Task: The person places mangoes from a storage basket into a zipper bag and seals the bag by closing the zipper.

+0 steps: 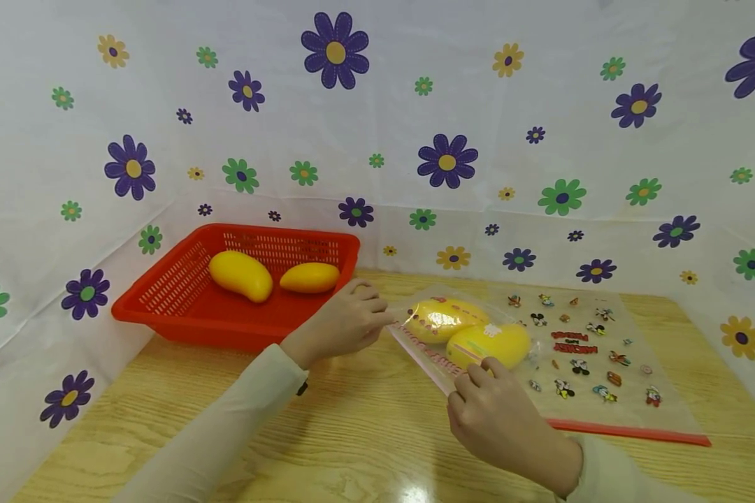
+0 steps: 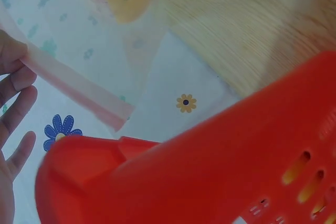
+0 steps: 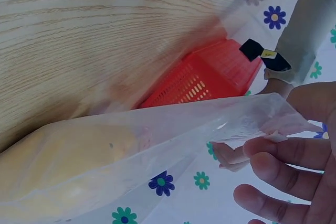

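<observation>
Two yellow mangoes [image 1: 492, 345] lie inside a clear zip bag [image 1: 423, 349] with pink printing and a pink edge strip. At the bag's left end my left hand [image 1: 347, 318] pinches that edge between thumb and fingertip, the other fingers spread, as the left wrist view shows. My right hand [image 1: 492, 412] pinches the near corner of the same edge; in the right wrist view the film runs from its thumb and finger [image 3: 283, 148] down to a mango [image 3: 68, 161]. Between the hands the bag's edge is stretched taut.
A red plastic basket [image 1: 182, 323] stands at the left, holding two more mangoes [image 1: 240, 274]. Another clear bag [image 1: 660, 349], with cartoon prints and a red slider strip, lies flat at the right. Flowered cloth [image 1: 390, 98] hangs behind the wooden table [image 1: 365, 447].
</observation>
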{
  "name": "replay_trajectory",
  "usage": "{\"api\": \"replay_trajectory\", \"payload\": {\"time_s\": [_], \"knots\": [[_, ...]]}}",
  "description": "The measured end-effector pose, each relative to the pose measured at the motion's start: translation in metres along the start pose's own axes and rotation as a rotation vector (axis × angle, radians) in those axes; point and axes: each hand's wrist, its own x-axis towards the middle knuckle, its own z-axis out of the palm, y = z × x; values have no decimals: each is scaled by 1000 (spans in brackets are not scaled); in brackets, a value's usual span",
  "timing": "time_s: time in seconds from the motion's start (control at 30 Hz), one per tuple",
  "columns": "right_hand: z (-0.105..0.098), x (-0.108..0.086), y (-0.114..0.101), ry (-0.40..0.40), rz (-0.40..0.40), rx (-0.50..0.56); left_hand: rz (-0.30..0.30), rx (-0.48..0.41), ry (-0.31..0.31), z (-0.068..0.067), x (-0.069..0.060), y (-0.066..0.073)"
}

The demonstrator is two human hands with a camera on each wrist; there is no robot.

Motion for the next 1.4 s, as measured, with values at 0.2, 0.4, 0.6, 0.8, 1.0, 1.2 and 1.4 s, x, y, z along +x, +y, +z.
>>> {"api": "replay_trajectory", "payload": {"time_s": [0.2,0.4,0.6,0.8,1.0,1.2,1.4], "knots": [[-1,-1,-3,26,2,-5,-5,0,23,0,-1,-3],[-3,-2,-6,26,1,-3,-6,13,31,0,-2,-8],[-4,-1,-6,31,-10,-1,2,17,32,0,-3,-12],[-6,0,-8,17,-12,10,3,35,31,2,-3,-13],[-6,1,-12,-2,11,29,-16,56,10,2,-7,-10],[-4,-2,-14,-64,19,42,-13,64,-16,3,-13,-5],[-2,-3,-17,-58,-15,38,44,81,26,-1,-14,11]]}}
